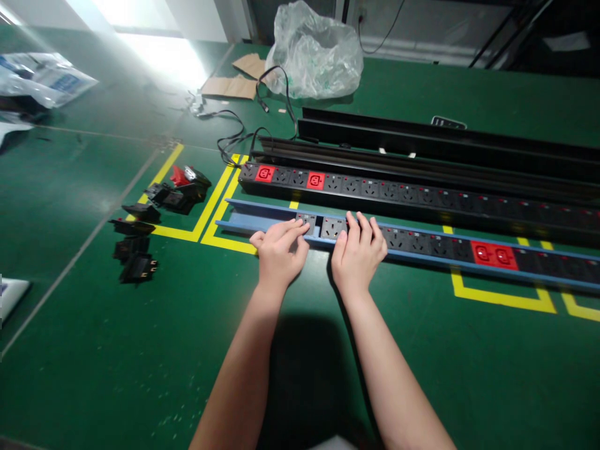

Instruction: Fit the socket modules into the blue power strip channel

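A long blue channel (248, 220) lies across the green surface, with a row of black socket modules and one red pair (494, 255) set in it. My left hand (281, 249) has its fingertips on a black socket module (306, 220) near the channel's left part, thumb down at the near edge. A narrow gap separates that module from another black socket module (333, 228). Right beside this second module, my right hand (359, 253) straddles the channel, fingers over the far side and thumb on the near side; it hides the sockets beneath.
Behind the channel lies a black power strip (356, 195) with a cable (229, 134). Further back are black metal channels (375, 134), a clear plastic bag (314, 53) and brown cardboard (229, 87). Loose socket modules (138, 267) lie at left, near yellow floor tape (178, 234).
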A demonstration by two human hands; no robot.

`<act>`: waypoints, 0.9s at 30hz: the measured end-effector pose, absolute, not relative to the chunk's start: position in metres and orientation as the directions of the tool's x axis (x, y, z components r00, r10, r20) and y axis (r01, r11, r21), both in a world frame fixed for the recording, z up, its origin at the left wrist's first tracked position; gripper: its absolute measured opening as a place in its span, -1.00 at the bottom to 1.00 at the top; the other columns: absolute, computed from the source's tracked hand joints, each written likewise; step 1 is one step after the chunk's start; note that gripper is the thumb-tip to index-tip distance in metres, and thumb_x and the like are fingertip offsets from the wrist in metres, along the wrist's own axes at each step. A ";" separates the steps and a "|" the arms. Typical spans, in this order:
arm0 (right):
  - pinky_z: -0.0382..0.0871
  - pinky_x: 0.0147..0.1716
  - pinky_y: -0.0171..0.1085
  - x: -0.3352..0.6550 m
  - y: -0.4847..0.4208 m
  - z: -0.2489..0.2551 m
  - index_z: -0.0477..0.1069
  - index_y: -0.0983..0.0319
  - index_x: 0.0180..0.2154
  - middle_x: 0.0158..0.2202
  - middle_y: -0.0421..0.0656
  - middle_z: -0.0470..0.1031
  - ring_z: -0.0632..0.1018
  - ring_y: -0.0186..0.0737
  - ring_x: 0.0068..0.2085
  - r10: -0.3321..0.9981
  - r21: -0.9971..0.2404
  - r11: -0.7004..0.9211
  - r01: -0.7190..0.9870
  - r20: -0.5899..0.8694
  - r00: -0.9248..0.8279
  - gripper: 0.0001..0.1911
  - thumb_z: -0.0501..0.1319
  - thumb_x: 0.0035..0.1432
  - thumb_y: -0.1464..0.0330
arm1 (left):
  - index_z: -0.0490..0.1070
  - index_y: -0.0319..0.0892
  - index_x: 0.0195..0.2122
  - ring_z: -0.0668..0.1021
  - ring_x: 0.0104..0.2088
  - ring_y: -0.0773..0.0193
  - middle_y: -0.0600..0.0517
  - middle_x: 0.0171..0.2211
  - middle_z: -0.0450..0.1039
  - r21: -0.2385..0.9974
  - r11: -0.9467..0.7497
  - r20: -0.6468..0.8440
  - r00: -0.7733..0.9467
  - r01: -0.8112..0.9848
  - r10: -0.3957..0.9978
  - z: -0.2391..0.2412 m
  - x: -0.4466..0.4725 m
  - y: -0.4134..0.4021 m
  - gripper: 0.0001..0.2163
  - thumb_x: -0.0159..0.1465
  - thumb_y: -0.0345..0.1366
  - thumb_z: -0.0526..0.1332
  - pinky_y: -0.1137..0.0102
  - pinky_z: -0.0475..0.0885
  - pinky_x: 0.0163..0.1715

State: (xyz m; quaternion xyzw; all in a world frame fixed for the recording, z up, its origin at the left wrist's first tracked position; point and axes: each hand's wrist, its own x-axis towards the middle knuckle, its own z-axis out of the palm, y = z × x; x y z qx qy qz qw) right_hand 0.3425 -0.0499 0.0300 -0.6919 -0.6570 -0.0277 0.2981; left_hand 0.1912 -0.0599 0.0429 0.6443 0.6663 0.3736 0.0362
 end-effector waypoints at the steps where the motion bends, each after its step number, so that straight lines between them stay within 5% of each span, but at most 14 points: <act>1: 0.14 0.36 0.07 0.343 -0.050 0.030 0.43 0.22 0.31 0.33 0.02 0.46 0.32 0.05 0.40 0.891 -0.372 0.041 0.927 0.433 0.135 -0.50 -0.01 0.49 0.26 | 0.68 0.04 -0.12 0.66 0.04 0.11 0.02 -0.01 0.69 0.543 -0.116 0.431 -0.158 0.832 0.888 0.043 0.193 -0.060 -0.75 0.35 -0.36 0.21 0.08 0.16 0.03; 12: 0.00 0.41 0.06 0.339 -0.054 0.037 0.32 0.11 0.40 0.45 -0.07 0.33 0.26 0.01 0.45 0.898 -0.268 0.100 0.958 0.440 0.030 -0.46 0.00 0.50 0.20 | 0.64 0.01 -0.08 0.68 -0.01 0.20 0.05 0.00 0.68 0.564 -0.216 0.479 -0.102 0.797 0.872 0.041 0.188 -0.061 -0.74 0.43 -0.36 0.14 0.13 0.18 -0.02; 17: -0.01 0.41 0.01 0.329 -0.058 0.045 0.19 -0.05 0.47 0.48 -0.16 0.27 0.26 -0.07 0.45 0.907 -0.230 0.347 0.909 0.329 -0.263 -0.43 0.04 0.50 0.16 | 0.63 -0.01 -0.05 0.64 0.00 0.16 0.01 -0.03 0.68 0.551 -0.073 0.504 -0.262 0.831 0.823 0.042 0.182 -0.060 -0.76 0.43 -0.33 0.15 0.14 0.18 0.03; 27: -0.03 0.40 0.03 0.328 -0.056 0.032 0.24 -0.02 0.44 0.40 -0.15 0.39 0.30 0.00 0.40 0.890 -0.208 0.360 0.910 0.369 -0.268 -0.39 0.16 0.43 0.11 | 0.61 -0.06 -0.06 0.59 0.01 0.11 -0.01 -0.04 0.66 0.603 0.047 0.440 -0.381 0.796 0.814 0.041 0.177 -0.060 -0.77 0.41 -0.32 0.14 0.17 0.16 0.04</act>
